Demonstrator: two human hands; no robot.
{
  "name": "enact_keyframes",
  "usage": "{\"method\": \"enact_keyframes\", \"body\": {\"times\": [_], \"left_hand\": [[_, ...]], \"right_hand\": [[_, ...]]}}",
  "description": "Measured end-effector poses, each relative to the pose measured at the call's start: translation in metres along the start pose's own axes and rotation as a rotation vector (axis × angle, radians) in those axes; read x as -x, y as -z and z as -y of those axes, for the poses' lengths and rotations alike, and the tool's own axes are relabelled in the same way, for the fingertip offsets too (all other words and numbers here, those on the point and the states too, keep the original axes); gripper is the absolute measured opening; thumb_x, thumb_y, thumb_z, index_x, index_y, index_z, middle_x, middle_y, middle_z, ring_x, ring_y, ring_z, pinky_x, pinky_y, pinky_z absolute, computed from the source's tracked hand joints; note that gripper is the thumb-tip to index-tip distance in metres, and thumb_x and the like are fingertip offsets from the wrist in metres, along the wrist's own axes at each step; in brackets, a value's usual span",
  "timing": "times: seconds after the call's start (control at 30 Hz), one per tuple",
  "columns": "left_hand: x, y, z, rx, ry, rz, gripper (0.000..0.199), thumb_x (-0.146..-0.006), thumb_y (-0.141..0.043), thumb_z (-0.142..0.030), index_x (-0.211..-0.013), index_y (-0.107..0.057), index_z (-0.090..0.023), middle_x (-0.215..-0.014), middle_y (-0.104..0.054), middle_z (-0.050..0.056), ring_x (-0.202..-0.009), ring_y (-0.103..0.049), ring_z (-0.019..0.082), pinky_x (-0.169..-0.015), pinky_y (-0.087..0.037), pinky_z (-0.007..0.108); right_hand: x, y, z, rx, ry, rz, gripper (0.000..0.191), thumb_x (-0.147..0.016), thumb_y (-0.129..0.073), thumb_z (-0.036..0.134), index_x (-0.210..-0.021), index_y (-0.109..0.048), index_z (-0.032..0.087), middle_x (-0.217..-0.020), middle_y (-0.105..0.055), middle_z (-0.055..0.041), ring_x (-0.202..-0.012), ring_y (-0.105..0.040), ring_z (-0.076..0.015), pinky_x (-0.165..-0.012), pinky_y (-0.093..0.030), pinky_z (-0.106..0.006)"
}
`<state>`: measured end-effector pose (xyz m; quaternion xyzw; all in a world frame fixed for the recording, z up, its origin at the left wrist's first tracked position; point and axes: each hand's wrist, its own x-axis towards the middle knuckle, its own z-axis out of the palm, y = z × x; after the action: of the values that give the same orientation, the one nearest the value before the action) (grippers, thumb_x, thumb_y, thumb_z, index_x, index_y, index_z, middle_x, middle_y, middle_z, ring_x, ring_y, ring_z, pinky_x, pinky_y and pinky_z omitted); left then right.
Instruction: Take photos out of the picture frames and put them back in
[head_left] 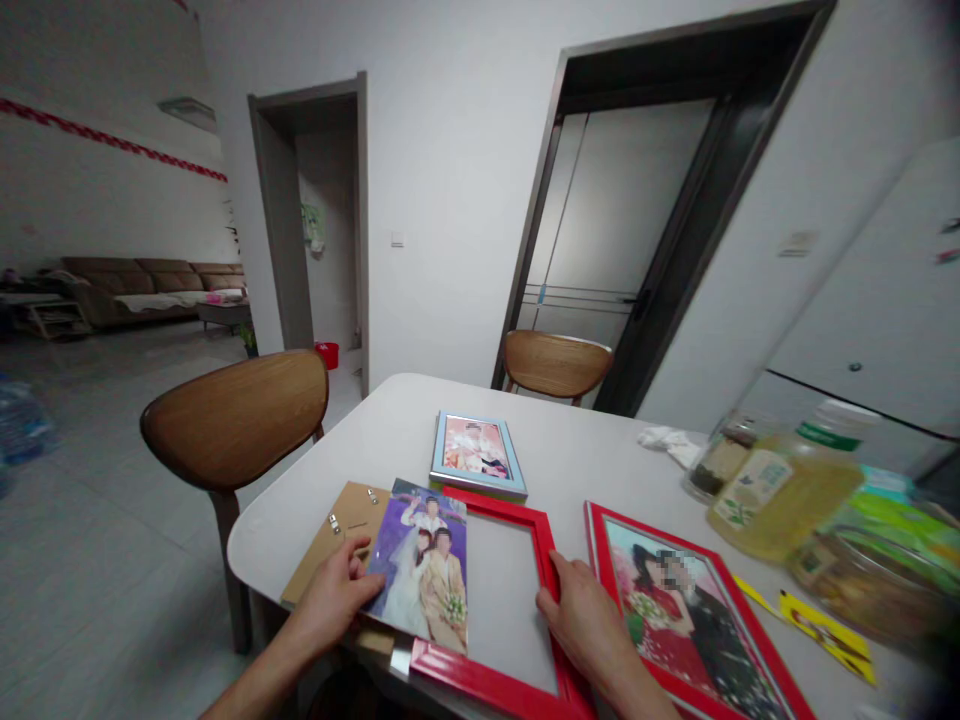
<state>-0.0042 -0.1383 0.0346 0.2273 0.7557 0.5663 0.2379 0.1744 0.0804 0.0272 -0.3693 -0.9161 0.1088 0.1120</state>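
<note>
While we're looking down from the head view, our left hand [337, 595] has its thumb at the left edge of the wedding photo [424, 570], fingers curled in close – can't tell if that's a real pinch; the photo overlaps the backing board [322, 540] and the left side of the open red frame [480, 675]; our right hand [589, 620] has a narrow hold on that frame's right bar; the blue-bordered picture [512, 450] sits just beyond, and the second red-framed picture [690, 610] lies to the right – all on the white table [360, 440].
</note>
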Motion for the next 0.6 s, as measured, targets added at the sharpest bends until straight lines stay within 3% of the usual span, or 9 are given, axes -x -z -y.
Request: {"method": "enact_keyframes", "body": {"times": [0.2, 0.4, 0.6], "left_hand": [[0.0, -0.007, -0.016, 0.095, 0.064, 0.143, 0.019, -0.054, -0.059, -0.021, -0.07, -0.05, -0.015, -0.051, -0.053, -0.007, -0.048, -0.052, 0.012, -0.043, -0.031, 0.019], [0.001, -0.013, -0.017, 0.297, 0.142, 0.124, 0.026, -0.05, -0.064, -0.025, -0.066, -0.046, -0.017, -0.046, -0.053, -0.008, -0.042, -0.051, 0.012, -0.043, -0.034, 0.019], [0.009, -0.02, -0.027, 0.459, 0.136, 0.14, 0.03, -0.051, -0.067, -0.029, -0.07, -0.048, -0.015, -0.05, -0.057, -0.005, -0.043, -0.052, 0.01, -0.042, -0.034, 0.018]], "right_hand": [[0.004, -0.006, -0.002, 0.049, 0.03, -0.049, 0.042, -0.073, -0.036, 0.018, -0.11, -0.048, 0.003, -0.096, -0.055, -0.0157, -0.09, -0.052, -0.022, -0.081, -0.037, -0.031], [0.007, -0.003, 0.008, 0.053, 0.117, -0.101, 0.044, -0.072, -0.041, 0.023, -0.111, -0.051, 0.007, -0.116, -0.047, -0.018, -0.107, -0.043, -0.0276, -0.09, -0.033, -0.038], [0.018, 0.002, 0.03, -0.133, 0.214, -0.038, 0.043, -0.075, -0.037, 0.024, -0.111, -0.051, 0.007, -0.116, -0.05, -0.0152, -0.108, -0.044, -0.0217, -0.093, -0.034, -0.033]]}}
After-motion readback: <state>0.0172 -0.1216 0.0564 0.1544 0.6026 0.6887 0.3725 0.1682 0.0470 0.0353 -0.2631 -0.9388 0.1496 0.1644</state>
